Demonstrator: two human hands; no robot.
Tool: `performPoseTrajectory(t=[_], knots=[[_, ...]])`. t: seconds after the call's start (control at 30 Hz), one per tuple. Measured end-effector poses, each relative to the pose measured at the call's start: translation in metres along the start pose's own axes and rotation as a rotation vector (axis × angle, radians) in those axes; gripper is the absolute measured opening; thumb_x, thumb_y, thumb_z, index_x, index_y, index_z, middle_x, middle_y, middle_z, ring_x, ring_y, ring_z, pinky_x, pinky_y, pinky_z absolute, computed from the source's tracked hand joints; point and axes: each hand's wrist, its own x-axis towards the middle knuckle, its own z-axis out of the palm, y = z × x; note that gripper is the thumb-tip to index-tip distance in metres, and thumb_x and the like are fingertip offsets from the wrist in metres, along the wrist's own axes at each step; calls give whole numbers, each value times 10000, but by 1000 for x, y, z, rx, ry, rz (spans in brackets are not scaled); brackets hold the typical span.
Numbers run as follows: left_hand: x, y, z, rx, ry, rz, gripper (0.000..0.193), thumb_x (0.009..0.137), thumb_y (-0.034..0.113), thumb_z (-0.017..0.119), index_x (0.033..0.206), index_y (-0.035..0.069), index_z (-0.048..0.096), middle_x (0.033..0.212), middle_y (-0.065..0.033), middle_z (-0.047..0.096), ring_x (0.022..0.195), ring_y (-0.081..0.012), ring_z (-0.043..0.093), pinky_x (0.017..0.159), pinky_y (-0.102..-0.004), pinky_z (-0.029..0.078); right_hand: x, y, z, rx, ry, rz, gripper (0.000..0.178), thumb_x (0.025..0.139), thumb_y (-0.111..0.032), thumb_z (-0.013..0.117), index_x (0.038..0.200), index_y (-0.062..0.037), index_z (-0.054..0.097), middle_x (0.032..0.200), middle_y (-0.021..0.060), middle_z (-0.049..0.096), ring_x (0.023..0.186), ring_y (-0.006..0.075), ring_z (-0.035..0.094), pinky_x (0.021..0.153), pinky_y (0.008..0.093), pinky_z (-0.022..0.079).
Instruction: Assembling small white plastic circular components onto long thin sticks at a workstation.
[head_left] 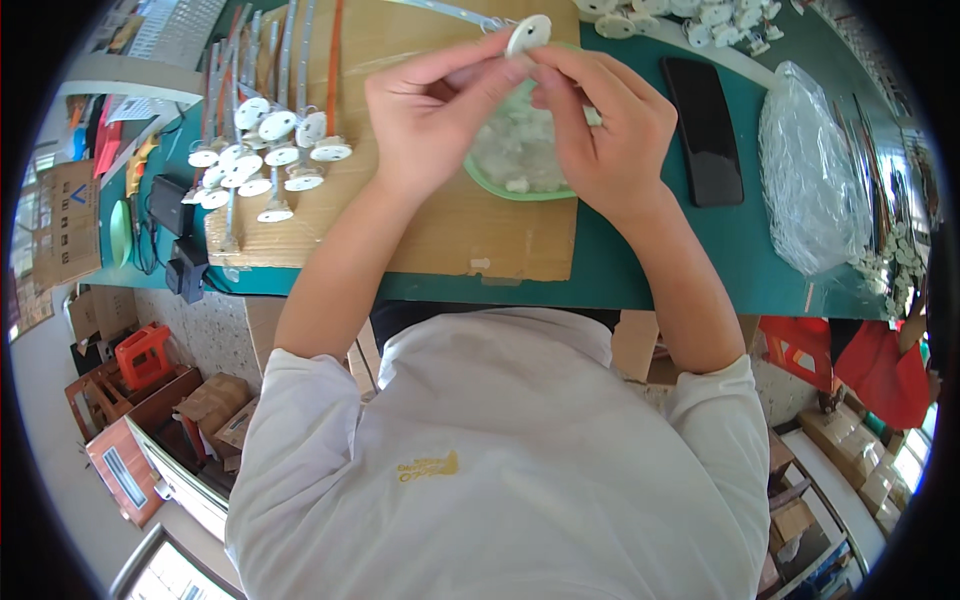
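Between both hands, above the far part of the cardboard, is a white round disc (528,36) with small holes. A pale strip (440,10) runs off to the left from near it. My left hand (430,112) pinches at the disc's lower left edge, and my right hand (618,130) pinches at its lower right. Whatever else the fingertips hold is too small to make out. Under the right hand sits a green-rimmed bowl (530,195) of whitish, translucent pieces, partly hidden by the hands. On the left lie several strips with white discs (277,126) at their near ends.
A cardboard sheet (420,245) covers part of the green table (640,270). On the right lie a black phone (702,130) and a clear plastic bag (810,170). More white discs (690,15) are heaped at the back. Black adapters (185,268) with cords stand at the left edge.
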Motion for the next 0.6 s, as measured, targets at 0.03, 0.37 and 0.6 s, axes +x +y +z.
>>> performPoseTrajectory(t=[0.03,0.37,0.6], knots=[[2,2,4,-133,-27,45,276,844,-79,730,1117,-43,712,994,-125,745,886,-141,711,789,-258,589,1,-3,-3,26,-53,45,168,814,52,663,945,-39,716,794,95,697,657,216,675,554,290,518],[4,-2,-3,-39,0,55,188,837,-90,730,1024,-68,723,973,-147,743,869,-163,716,805,-288,605,4,-7,-6,210,-172,280,159,889,16,637,1027,-12,713,816,95,719,619,156,685,566,253,540],[19,35,-36,302,-74,-69,130,867,-27,732,996,-39,738,941,-104,754,820,-114,698,733,-243,567,5,-7,-9,229,-147,457,117,919,-26,645,1000,21,715,820,99,735,683,154,730,616,246,571]])
